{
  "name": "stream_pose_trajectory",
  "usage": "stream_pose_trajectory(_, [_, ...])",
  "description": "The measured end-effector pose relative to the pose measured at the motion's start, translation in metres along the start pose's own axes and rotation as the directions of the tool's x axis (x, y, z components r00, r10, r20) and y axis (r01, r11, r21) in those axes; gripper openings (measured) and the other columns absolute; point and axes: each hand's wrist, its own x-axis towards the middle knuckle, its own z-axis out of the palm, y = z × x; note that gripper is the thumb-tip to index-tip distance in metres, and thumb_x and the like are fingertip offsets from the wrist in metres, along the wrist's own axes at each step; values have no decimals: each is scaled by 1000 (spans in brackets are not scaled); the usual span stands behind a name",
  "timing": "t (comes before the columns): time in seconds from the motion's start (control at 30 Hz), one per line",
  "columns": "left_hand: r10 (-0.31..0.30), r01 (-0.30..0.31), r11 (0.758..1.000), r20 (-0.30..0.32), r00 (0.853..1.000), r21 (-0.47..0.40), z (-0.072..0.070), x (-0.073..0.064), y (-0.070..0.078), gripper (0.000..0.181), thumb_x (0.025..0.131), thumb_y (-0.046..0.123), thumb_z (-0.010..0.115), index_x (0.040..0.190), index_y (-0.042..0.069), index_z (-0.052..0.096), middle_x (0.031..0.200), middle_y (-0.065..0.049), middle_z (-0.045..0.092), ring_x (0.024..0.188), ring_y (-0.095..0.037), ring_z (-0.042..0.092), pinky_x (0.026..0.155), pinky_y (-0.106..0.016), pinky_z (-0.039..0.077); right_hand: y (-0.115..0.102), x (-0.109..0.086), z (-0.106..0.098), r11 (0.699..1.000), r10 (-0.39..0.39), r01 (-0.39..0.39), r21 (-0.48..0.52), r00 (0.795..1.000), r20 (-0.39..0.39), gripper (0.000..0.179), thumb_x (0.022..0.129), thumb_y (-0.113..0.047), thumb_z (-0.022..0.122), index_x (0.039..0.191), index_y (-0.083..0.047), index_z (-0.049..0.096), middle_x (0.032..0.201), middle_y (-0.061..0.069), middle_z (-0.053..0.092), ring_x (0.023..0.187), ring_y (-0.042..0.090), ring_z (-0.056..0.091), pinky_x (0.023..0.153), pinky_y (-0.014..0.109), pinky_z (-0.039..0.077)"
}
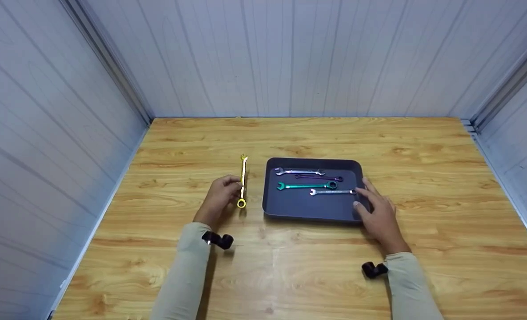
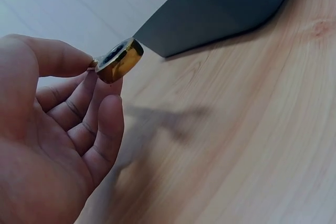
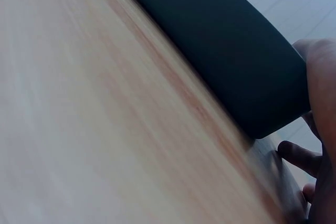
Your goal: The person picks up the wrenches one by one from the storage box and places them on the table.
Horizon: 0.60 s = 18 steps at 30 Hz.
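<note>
My left hand pinches a gold combination wrench between thumb and fingers, left of the tray. The wrench's open end points to the back and its ring end toward me. In the left wrist view the ring end sticks out past the fingertips, above the table. My right hand holds the right rim of a dark grey tray, with the thumb over the edge. Inside the tray lie a silver wrench, a purple wrench, a green wrench and a smaller silver wrench.
A wood-grain table carries the tray near its middle. Pale panelled walls stand behind it and on both sides. Black wrist cameras sit on both sleeves.
</note>
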Motion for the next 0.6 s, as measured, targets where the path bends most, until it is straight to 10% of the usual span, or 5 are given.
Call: stream_pose_trajectory(0.6, [-41,43,995,-23,999,87,-21,2,3,23,96,2,58,116,-10,61,79,-10,64,61,-16,59,50,-24,45,2,0,1,1000,-18,18,15,1000,-11,42,99,-19,63,139,-6,58,161,4,32,145,37,30,111,68,6])
